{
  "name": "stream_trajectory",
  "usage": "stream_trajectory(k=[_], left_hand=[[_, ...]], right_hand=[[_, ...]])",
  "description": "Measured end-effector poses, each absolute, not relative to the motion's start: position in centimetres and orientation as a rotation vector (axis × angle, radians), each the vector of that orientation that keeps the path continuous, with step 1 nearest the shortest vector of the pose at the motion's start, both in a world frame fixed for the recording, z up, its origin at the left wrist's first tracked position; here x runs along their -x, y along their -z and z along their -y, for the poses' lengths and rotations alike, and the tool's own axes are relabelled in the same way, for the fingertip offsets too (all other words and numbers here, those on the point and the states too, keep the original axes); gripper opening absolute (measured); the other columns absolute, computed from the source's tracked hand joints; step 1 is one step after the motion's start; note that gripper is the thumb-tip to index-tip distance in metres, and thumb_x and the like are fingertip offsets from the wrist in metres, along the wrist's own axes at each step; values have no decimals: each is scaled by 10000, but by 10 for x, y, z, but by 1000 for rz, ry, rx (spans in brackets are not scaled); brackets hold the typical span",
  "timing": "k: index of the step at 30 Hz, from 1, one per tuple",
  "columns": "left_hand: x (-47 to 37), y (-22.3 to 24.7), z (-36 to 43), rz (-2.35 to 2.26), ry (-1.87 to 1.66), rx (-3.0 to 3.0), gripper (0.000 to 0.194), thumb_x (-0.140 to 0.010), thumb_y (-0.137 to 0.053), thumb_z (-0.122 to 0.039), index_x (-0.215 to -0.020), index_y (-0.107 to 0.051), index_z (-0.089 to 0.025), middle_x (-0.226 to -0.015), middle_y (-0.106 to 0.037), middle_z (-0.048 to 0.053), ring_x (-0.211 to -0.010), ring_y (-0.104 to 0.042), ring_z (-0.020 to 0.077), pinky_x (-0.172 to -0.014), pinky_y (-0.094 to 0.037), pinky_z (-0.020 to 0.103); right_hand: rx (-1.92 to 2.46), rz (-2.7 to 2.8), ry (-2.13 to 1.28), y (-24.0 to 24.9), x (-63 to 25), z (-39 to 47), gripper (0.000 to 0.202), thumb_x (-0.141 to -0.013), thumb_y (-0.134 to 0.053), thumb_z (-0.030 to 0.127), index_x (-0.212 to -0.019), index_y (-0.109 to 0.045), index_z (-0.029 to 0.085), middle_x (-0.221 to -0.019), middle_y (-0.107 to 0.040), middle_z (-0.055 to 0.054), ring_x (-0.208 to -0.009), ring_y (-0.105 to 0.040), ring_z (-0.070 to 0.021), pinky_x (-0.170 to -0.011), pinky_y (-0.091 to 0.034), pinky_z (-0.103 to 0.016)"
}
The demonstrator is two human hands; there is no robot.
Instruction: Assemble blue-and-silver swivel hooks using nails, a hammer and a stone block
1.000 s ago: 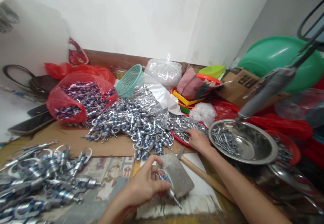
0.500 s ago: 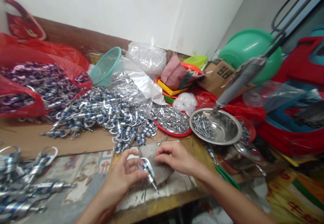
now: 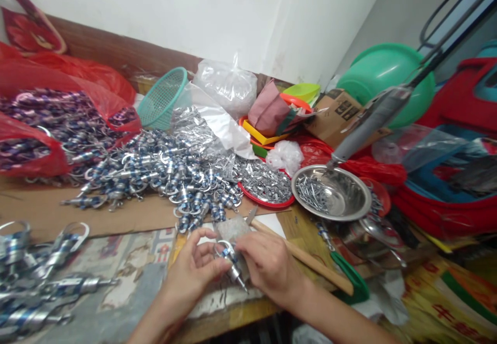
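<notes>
A small silver-and-blue metal fitting (image 3: pixel 232 266) with a curved hook and a pointed tip sits between my hands. My left hand (image 3: pixel 194 269) pinches it from the left with thumb and fingers. From the right, my right hand (image 3: pixel 267 261) reaches the fitting's upper side with bent fingers pressed together; whether a small part is between them is hidden. Under the hands lies a grey stone block (image 3: pixel 233 226). A hammer with a wooden handle (image 3: pixel 310 261) rests on the table just beyond and right of my right hand.
Many similar fittings (image 3: pixel 155 168) are heaped behind, others (image 3: pixel 54 292) at the front left. A red-rimmed tray (image 3: pixel 266 182) holds small metal clips. Beside it, a steel bowl (image 3: pixel 349 194) holds pins. A grey tool (image 3: pixel 373 121) hangs over the bowl. A green-handled tool (image 3: pixel 355 282) lies right.
My right hand has moved down and right, turning its back upward, close to the fitting. The hammer's wooden handle now shows behind it. My left hand still holds the fitting.
</notes>
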State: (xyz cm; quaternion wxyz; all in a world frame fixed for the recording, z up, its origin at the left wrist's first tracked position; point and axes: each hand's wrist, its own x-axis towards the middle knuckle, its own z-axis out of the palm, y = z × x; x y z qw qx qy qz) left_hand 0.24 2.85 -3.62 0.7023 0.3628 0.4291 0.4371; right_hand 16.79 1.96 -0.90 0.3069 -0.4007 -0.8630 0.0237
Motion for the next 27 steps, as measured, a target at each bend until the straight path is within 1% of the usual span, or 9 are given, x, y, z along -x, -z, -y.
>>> stream_trajectory(k=[4,9,11,14,16,19,21,25,27], left_hand=[[-4,32,-29,-966,-975,-817,458,-561,-756,-177,-896,-446,-220,-663,-647,-47,-604,-602,124,-537,-430,203],[-4,34,-31,-957,-1002,-832,431,-554,-744,-155,-867,-455,-220,-648,-636,-47,-615,-608,134,-583,-444,227],[-4,37,-31,-969,-1006,-818,435,-560,-734,-150,-887,-458,-225,-677,-647,-38,-634,-622,143,-587,-450,230],[-3,42,-30,-972,-1001,-805,449,-570,-739,-165,-913,-456,-233,-701,-658,-34,-646,-633,148,-585,-454,229],[-3,42,-30,-956,-998,-801,460,-568,-752,-182,-915,-454,-232,-695,-660,-37,-636,-629,142,-588,-458,228],[-4,38,-29,-939,-986,-782,482,-557,-766,-180,-919,-451,-227,-671,-659,-46,-600,-615,126,-572,-460,220],[-4,34,-28,-955,-978,-772,484,-550,-769,-178,-917,-456,-224,-669,-659,-49,-575,-607,118,-544,-454,209],[-5,28,-27,-995,-976,-779,473,-533,-778,-193,-896,-478,-220,-671,-660,-43,-576,-611,126,-516,-443,202],[-5,28,-27,-1004,-991,-783,468,-533,-780,-202,-892,-481,-220,-666,-658,-45,-565,-607,123,-504,-435,197]], right_hand=[[1073,2437,156,1,-161,-11,293,-901,-313,107,-725,-541,158,-611,-580,-39,-557,-534,-157,-515,-390,-267],[1085,2617,429,-9,-147,-2,216,-846,-374,55,-733,-524,161,-604,-591,-51,-529,-555,-175,-479,-394,-274],[1080,2616,463,-7,-144,3,171,-838,-395,57,-821,-546,135,-675,-638,-95,-601,-611,-201,-521,-443,-283],[1067,2550,478,-1,-145,11,202,-849,-369,68,-921,-553,109,-858,-681,-173,-742,-655,-228,-619,-497,-295],[1068,2508,346,2,-151,14,240,-858,-336,71,-945,-556,113,-908,-683,-169,-766,-658,-219,-649,-507,-290],[1124,2347,-10,2,-166,11,300,-873,-303,71,-1054,-535,130,-864,-685,-104,-737,-651,-186,-643,-502,-266],[1217,2152,-182,2,-174,4,284,-877,-339,85,-1075,-530,156,-862,-676,-72,-754,-641,-171,-671,-492,-259],[1421,1997,-472,0,-174,-11,177,-831,-516,167,-1001,-555,195,-780,-635,-12,-722,-594,-159,-652,-452,-258],[1458,2060,-474,-1,-167,-15,123,-801,-551,168,-921,-566,193,-744,-603,-4,-717,-556,-166,-638,-417,-267]])
